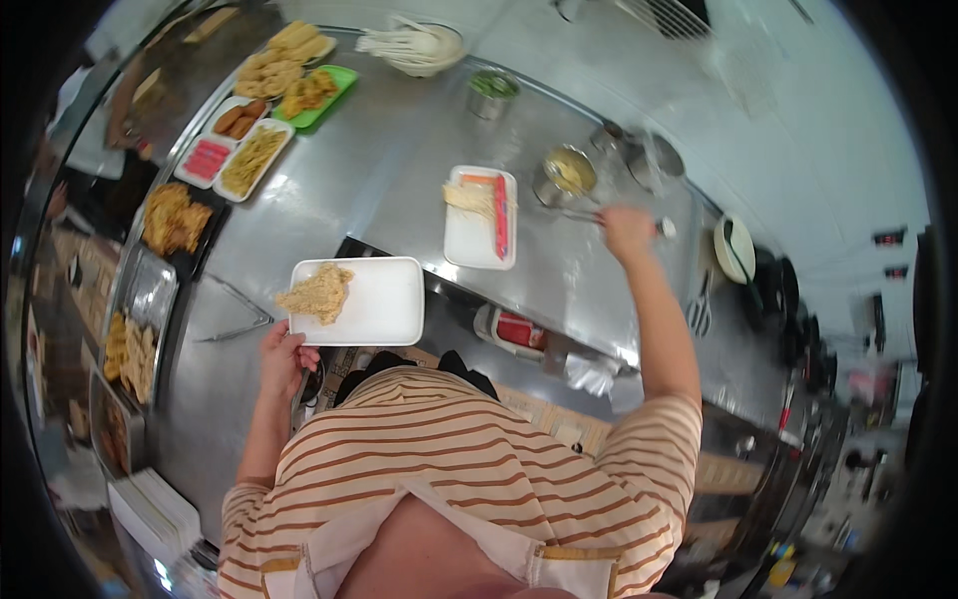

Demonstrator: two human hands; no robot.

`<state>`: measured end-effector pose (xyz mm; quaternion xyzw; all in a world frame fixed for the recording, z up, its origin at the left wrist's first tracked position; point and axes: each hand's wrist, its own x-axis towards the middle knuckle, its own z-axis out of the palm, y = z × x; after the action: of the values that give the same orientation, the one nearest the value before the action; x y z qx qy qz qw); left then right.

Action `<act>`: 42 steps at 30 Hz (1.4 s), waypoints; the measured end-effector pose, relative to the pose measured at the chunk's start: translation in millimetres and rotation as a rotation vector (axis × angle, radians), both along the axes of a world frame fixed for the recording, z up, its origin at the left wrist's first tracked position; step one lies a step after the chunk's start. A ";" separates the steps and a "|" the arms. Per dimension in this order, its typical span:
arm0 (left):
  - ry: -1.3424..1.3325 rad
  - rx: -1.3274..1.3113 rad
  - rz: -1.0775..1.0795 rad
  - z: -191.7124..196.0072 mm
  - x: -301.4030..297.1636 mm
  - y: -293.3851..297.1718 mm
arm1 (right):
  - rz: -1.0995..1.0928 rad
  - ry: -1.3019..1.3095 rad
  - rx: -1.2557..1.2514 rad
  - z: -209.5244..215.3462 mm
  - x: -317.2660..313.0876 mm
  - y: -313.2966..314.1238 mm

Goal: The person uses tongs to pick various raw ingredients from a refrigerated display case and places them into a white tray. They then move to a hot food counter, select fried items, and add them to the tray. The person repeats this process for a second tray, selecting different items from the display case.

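Gleaming steel counter (379, 130), pale wall (798, 130), held tray (384, 304)

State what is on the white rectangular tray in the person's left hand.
One golden, crumbly piece of food lies at the left end of the white rectangular tray, jutting past its edge; the remaining top shows white. Whatever is directly beneath the food is covered.
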<state>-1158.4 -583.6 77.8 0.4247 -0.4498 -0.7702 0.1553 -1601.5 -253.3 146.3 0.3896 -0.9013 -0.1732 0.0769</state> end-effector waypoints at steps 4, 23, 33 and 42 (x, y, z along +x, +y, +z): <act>0.002 0.050 0.044 -10.8 -9.4 -10.7 | -0.219 -0.232 -0.200 15.4 21.2 46.7; 0.036 0.079 -0.126 -30.5 -91.9 11.9 | -0.294 -0.637 -1.195 -211.9 49.2 -41.6; 0.035 -0.012 -0.102 -19.5 -77.7 6.8 | -0.642 -1.095 -1.354 -140.6 84.5 -43.0; 0.001 0.044 -0.139 -32.4 -80.9 3.8 | -0.729 -0.939 -1.528 -142.8 124.5 6.5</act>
<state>-1239.4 -579.8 45.4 0.3951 -0.4612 -0.7891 0.0923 -1477.0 -246.8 3.5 -0.0396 -0.7751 0.6196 -0.1171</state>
